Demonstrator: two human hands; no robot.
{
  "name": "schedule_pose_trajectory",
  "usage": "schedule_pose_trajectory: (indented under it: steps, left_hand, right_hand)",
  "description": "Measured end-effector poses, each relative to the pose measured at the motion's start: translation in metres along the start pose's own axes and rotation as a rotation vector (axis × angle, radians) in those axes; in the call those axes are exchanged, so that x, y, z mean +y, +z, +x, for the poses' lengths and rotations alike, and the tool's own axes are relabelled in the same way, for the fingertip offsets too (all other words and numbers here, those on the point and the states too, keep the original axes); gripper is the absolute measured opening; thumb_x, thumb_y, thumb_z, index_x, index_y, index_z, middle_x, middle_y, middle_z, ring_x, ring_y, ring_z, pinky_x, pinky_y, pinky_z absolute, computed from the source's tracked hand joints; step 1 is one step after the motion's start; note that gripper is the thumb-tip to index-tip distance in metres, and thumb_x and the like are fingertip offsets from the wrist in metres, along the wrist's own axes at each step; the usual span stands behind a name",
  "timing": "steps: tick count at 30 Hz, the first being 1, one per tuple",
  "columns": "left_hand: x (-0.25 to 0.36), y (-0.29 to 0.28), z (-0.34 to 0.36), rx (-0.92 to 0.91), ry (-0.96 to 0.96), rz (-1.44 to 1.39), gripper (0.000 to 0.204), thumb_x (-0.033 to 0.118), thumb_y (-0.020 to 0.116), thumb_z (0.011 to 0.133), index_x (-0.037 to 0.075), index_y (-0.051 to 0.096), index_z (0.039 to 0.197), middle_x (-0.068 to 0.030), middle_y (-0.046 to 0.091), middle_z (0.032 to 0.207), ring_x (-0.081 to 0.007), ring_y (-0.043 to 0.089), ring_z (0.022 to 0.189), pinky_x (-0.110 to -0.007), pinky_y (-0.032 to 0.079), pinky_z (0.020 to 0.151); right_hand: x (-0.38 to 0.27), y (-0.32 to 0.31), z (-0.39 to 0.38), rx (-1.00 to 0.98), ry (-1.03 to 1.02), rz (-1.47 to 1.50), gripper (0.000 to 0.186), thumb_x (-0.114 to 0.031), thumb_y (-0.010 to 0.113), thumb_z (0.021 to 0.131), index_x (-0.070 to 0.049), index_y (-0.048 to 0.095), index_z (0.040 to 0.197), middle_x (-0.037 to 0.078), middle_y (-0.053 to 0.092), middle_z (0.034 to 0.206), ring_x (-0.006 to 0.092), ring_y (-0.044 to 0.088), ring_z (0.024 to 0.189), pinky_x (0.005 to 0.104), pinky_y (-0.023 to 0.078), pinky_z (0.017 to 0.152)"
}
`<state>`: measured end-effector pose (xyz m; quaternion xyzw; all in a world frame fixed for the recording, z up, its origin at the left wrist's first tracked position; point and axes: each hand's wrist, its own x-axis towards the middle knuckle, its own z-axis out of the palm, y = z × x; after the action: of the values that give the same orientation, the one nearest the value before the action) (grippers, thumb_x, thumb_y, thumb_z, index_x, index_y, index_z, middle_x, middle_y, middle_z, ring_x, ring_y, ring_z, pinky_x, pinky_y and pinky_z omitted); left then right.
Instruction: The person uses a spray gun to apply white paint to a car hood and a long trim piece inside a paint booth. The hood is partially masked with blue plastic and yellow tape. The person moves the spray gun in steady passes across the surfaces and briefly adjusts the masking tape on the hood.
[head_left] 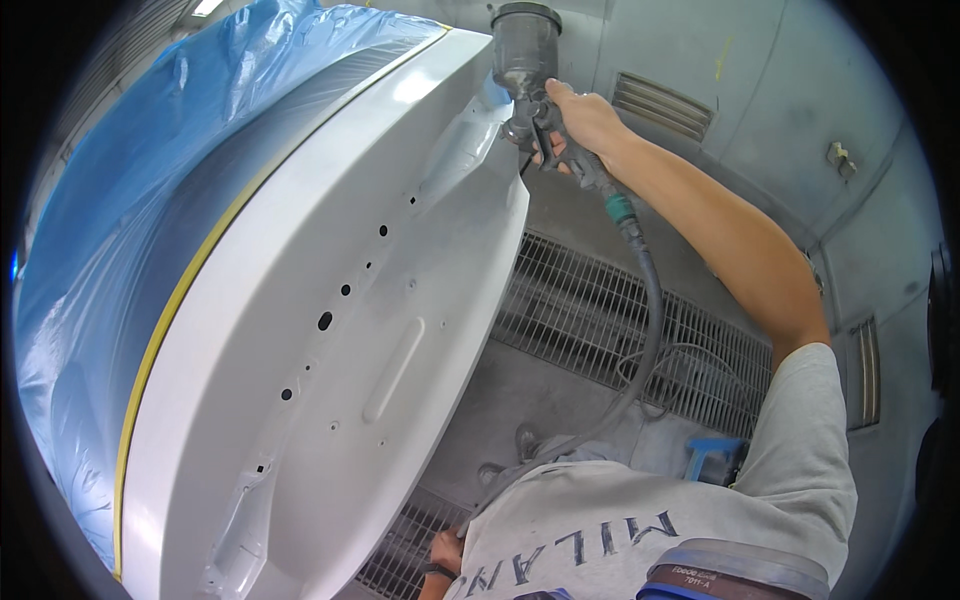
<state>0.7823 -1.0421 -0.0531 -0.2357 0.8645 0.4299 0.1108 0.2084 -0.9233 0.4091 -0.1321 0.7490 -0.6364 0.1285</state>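
My right hand (580,120) is stretched out ahead of me, fingers (548,148) wrapped tight around the grip of a spray gun (530,95), with one finger on the trigger. The gun's cup (525,40) stands upright above my hand, and the nozzle points left at the far end of a big white car panel (330,350). The nozzle sits just beside the panel's right edge, close but not touching as far as I can see.

The panel slants across the left half of my view, from the lower left up to the gun. Its face is dotted with small dark holes and has one long shallow slot pressed into it. Along its left edge runs a strip of yellow tape (165,330), and beyond that lies blue plastic sheeting (130,180).

A grey hose (650,320) drops from the gun's handle, hangs free in the open gap to the right of the panel, and curves back toward my body. Below that gap is a metal floor grate (600,320) and bare grey floor (500,400).

My left hand (445,555) is low, near the panel's lower right edge. It is mostly hidden by my shirt (640,510), so I cannot tell how its fingers are set.
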Motion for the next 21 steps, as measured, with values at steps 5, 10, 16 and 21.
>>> schedule_pose_trajectory:
  steps: [5, 10, 16, 21]
  left_hand:
    - [0.012, -0.001, 0.006, -0.008, -0.027, -0.051, 0.026, 0.025, 0.067, 0.081, 0.001, 0.072, 0.089, -0.0295, 0.065, 0.082, -0.0466, 0.066, 0.088, -0.048, 0.053, 0.071]
    - [0.035, -0.007, 0.007, 0.042, -0.098, -0.019, 0.024, 0.025, 0.069, 0.082, 0.002, 0.073, 0.090, -0.0282, 0.066, 0.081, -0.0449, 0.067, 0.086, -0.048, 0.053, 0.070]
    - [0.037, -0.016, -0.021, 0.073, -0.109, -0.109, 0.022, 0.023, 0.069, 0.084, 0.003, 0.073, 0.091, -0.0269, 0.067, 0.080, -0.0447, 0.067, 0.086, -0.047, 0.053, 0.068]
    - [-0.034, -0.017, -0.041, 0.009, -0.049, -0.150, 0.025, 0.022, 0.065, 0.086, -0.001, 0.072, 0.095, -0.0300, 0.066, 0.087, -0.0456, 0.067, 0.092, -0.046, 0.053, 0.071]
  right_hand:
    - [0.004, -0.003, 0.030, 0.049, 0.008, -0.057, 0.054, -0.048, 0.043, 0.103, -0.001, 0.065, 0.093, 0.012, 0.066, 0.074, 0.0211, 0.069, 0.060, 0.0325, 0.051, 0.042]
    - [-0.001, -0.014, 0.086, 0.169, -0.051, -0.055, 0.052, -0.044, 0.044, 0.103, 0.003, 0.061, 0.091, 0.014, 0.064, 0.070, 0.0238, 0.067, 0.056, 0.0360, 0.052, 0.040]
    - [-0.002, -0.009, 0.106, 0.365, -0.093, -0.045, 0.050, -0.042, 0.046, 0.102, 0.006, 0.057, 0.095, 0.016, 0.064, 0.074, 0.0271, 0.069, 0.058, 0.0387, 0.056, 0.043]
    - [0.009, 0.013, 0.067, 0.347, -0.074, -0.067, 0.052, -0.041, 0.049, 0.100, 0.010, 0.056, 0.106, 0.022, 0.068, 0.090, 0.0305, 0.069, 0.062, 0.0404, 0.061, 0.047]
